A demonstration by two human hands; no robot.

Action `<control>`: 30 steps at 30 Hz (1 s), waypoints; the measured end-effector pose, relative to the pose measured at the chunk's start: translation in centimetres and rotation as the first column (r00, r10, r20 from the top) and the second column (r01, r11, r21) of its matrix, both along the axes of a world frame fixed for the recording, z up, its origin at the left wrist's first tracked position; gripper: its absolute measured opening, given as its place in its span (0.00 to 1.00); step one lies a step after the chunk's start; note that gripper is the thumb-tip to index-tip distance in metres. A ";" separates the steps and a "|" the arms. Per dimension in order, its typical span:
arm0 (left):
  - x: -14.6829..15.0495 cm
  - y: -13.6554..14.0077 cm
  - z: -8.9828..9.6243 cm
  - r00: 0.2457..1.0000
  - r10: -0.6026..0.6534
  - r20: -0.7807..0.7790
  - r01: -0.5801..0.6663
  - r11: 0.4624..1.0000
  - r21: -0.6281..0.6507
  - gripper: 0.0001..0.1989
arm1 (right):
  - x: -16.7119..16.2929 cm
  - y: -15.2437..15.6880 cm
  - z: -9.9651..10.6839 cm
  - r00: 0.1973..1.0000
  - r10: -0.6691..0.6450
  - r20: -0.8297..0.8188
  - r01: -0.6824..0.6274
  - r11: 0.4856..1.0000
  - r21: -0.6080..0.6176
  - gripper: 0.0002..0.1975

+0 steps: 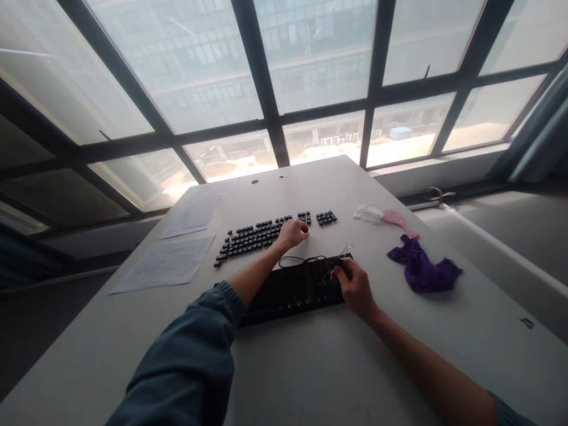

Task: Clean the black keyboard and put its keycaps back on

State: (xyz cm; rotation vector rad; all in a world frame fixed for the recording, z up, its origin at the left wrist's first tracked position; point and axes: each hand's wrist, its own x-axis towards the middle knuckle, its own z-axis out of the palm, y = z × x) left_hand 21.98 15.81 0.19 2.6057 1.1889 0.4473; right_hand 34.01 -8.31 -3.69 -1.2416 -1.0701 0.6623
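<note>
A black keyboard base (288,290) lies in front of me on the white table, its keycaps off across most of what shows. Beyond it, loose black keycaps (251,239) are laid out in rows like a keyboard. My left hand (293,234) reaches over the base to the right part of these rows, fingers pinched at a small dark keycap. Over the right end of the base, my right hand (356,289) is closed around a small dark tool with thin wire ends, which looks like a keycap puller (339,266). The fingers partly hide it.
The keyboard's cable (302,258) loops behind the base. To the right lie a purple cloth (426,269), a pink brush (399,222) and a crumpled white wipe (368,213). Sheets of paper (171,263) are on the left. Large windows (315,53) stand behind the table (302,367).
</note>
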 end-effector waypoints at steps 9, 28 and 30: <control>-0.5 0.4 0.8 0.999 -0.016 0.037 0.016 1.000 0.006 0.11 | -0.1 0.0 0.2 1.000 0.000 -0.030 0.000 1.000 0.007 0.10; -2.4 -19.1 -1.5 0.941 -0.194 0.277 0.214 0.976 -0.043 0.12 | 4.1 -1.2 -0.1 0.989 0.009 0.149 -0.009 1.000 -0.004 0.09; -2.3 -19.0 -2.2 0.933 -0.186 0.308 0.211 0.976 -0.049 0.14 | 3.8 -1.0 -0.2 0.983 0.051 0.176 -0.045 0.998 -0.035 0.07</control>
